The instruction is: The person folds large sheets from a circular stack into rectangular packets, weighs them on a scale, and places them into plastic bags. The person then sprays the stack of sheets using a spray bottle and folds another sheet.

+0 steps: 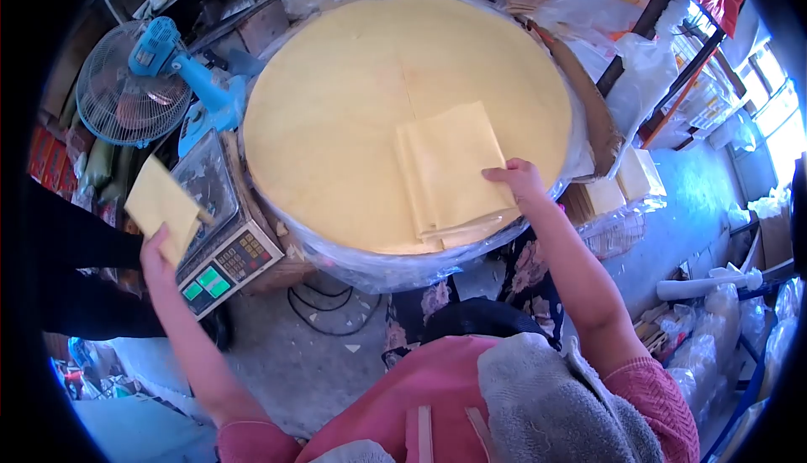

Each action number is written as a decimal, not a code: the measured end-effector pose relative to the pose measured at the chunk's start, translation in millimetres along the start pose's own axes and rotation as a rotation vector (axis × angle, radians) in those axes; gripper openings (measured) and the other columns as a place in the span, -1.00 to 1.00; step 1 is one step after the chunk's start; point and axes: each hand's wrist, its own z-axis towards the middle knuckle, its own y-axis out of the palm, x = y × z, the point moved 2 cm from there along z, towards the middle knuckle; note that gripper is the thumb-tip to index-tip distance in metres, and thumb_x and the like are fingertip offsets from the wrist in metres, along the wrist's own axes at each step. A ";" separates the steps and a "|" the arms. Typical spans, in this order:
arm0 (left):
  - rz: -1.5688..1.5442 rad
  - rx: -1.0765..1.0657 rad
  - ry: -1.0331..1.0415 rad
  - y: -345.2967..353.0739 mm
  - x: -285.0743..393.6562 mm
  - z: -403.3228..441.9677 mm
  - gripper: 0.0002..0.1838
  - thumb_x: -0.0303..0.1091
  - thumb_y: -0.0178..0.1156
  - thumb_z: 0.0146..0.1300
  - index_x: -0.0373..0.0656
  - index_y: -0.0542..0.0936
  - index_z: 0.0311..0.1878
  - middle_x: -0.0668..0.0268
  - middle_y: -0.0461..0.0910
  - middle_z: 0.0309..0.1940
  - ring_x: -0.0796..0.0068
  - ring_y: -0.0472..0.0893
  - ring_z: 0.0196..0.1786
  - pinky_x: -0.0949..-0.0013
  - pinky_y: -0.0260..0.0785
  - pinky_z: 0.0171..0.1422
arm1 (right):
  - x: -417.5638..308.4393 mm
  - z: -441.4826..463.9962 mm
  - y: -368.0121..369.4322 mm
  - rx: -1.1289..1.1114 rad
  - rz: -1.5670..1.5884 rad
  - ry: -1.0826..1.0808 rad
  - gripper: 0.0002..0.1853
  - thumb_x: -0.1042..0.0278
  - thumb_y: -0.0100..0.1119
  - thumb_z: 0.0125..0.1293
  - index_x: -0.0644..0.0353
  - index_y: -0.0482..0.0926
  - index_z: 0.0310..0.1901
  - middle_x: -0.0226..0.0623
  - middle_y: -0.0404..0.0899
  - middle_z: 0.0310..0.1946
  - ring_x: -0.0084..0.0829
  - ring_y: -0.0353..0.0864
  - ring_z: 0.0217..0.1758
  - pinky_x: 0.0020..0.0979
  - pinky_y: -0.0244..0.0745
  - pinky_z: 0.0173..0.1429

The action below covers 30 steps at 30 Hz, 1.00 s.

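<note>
My left hand point(157, 259) grips the lower end of a folded pale-yellow sheet point(158, 202), held up over the left side of a digital scale point(241, 263). A large round stack of thin yellow sheets point(328, 118) lies in front of me, with clear plastic around its edge. On its near right part rests a folded bundle of the same yellow sheet point(450, 160). My right hand point(523, 182) pinches this bundle's right edge, thumb on top and the other fingers partly hidden.
A blue fan point(155, 47) stands behind the scale. At the left edge are another person's dark-clothed legs point(92, 248). Stacked folded pieces point(605, 196) sit right of the round stack. A black cable point(334, 312) lies on the floor. Plastic bags point(706, 345) crowd the right side.
</note>
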 end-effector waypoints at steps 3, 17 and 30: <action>-0.084 -0.077 0.021 105.5 -41.5 -57.4 -0.47 -0.53 0.17 0.10 -0.33 0.36 0.19 0.15 0.52 0.03 0.25 0.54 0.07 0.23 0.39 0.20 | -1.5 -3.7 -26.0 -0.100 0.237 0.065 -0.68 0.48 0.34 0.03 0.38 0.53 -0.17 -0.12 0.61 -0.27 -0.33 0.64 -0.27 -0.38 0.56 -0.15; -0.303 -0.581 -0.436 389.9 -211.7 -170.9 -0.58 -0.19 -0.03 0.41 -0.27 0.33 0.20 0.19 0.46 0.13 0.40 0.46 0.18 0.33 0.29 0.28 | -27.5 -57.8 -31.5 -0.344 0.514 -0.029 -0.48 0.56 0.18 0.15 0.35 0.34 0.18 -0.15 0.56 -0.02 -0.35 0.60 -0.04 -0.37 0.52 0.11; -0.210 -0.312 -0.308 303.4 -168.1 -176.9 -0.43 -0.50 0.21 0.06 -0.41 0.33 0.17 0.05 0.53 -0.03 0.20 0.58 -0.02 0.24 0.46 0.09 | -3.2 -18.8 1.7 0.200 -0.560 -0.355 -0.51 -0.01 0.39 0.01 0.29 0.55 -0.24 -0.18 0.60 -0.41 -0.29 0.60 -0.35 -0.34 0.49 -0.23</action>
